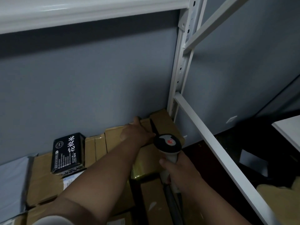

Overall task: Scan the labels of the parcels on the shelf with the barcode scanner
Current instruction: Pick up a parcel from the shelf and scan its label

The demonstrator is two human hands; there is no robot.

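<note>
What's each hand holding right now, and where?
Right hand grips the barcode scanner by its handle. Left hand rests on a cardboard parcel; grip unclear.

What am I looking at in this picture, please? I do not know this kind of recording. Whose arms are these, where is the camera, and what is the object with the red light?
No machine is here. A person wears one camera on the head, so you look forward and down along their own two arms. The place is a white metal shelf standing against a grey wall. On it lie brown cardboard parcels; a black box with white writing rests on top of them, and a grey plastic mail bag lies at the far left. The right hand holds a barcode scanner by its pale handle; the red glow is on its dark head, which points at the parcels. The left hand reaches to the back corner and rests on a cardboard parcel there.
</note>
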